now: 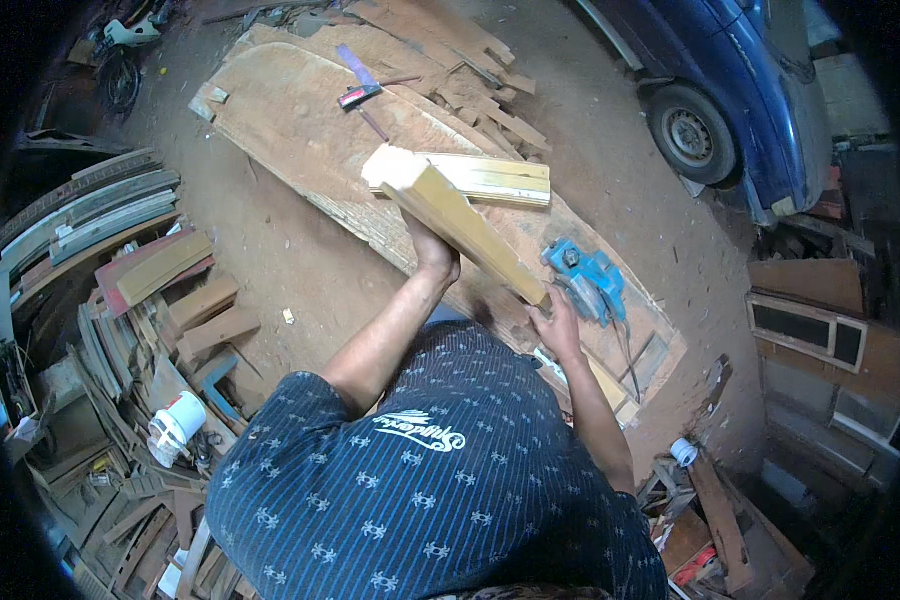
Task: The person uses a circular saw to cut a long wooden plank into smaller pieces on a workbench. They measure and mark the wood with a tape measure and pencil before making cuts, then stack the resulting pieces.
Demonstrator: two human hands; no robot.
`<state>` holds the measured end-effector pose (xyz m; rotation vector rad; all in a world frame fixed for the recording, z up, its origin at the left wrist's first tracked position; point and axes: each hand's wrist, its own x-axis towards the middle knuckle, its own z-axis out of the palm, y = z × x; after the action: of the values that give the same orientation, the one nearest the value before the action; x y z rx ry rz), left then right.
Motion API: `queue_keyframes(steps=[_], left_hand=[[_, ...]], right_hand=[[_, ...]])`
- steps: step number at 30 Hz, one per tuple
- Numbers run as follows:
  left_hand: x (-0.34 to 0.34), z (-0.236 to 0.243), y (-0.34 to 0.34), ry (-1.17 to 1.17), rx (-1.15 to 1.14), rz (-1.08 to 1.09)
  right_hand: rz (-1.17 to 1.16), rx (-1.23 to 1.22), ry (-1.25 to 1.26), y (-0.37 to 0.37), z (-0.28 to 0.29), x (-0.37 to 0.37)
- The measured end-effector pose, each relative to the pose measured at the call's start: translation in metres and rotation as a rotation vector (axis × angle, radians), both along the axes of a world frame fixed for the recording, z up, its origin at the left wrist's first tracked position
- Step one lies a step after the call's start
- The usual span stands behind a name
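A long, yellowish wooden beam (470, 232) is raised at a slant over the dusty workbench (300, 110). Under its far part, my left hand (432, 250) is closed round it, the fingers partly hidden behind the wood. At the near right end, my right hand (555, 318) grips it between thumb and fingers. Beyond the beam a shorter pale board (500, 178) lies flat on the bench. A blue electric hand planer (585, 278) rests just right of my right hand, with its dark cord trailing toward the bench's near corner.
A try square with a purple blade (356, 66) lies on the sawdust-covered far part. Wood offcuts (500, 120) are heaped behind the bench. More scrap boards (200, 300) are piled at the left, near a white bucket (178, 418). A blue vehicle (730, 70) stands at the far right.
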<state>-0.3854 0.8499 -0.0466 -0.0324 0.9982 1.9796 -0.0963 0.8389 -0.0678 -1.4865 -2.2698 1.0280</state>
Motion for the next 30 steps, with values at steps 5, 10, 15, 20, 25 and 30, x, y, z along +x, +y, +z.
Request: queue_keyframes(steps=[5, 10, 15, 20, 25, 30], left_hand=[[-0.021, -0.03, -0.004, 0.013, 0.006, 0.084], [-0.035, -0.015, -0.001, -0.103, -0.106, -0.112], [-0.078, -0.038, 0.011, -0.227, -0.27, -0.285], [-0.094, -0.064, 0.022, -0.302, -0.338, -0.282], [-0.099, -0.063, 0.037, -0.303, -0.401, -0.221], [-0.099, -0.035, 0.046, -0.228, -0.505, -0.252]], right_hand=[[0.074, -0.012, 0.05, 0.027, 0.075, -0.002], [-0.021, -0.286, 0.116, 0.061, 0.137, -0.054], [-0.16, -0.819, 0.451, 0.089, 0.116, -0.077], [-0.32, -0.88, 0.51, 0.102, 0.129, -0.112], [-0.348, -0.902, 0.491, 0.108, 0.134, -0.113], [-0.32, -0.927, 0.544, 0.106, 0.134, -0.111]])
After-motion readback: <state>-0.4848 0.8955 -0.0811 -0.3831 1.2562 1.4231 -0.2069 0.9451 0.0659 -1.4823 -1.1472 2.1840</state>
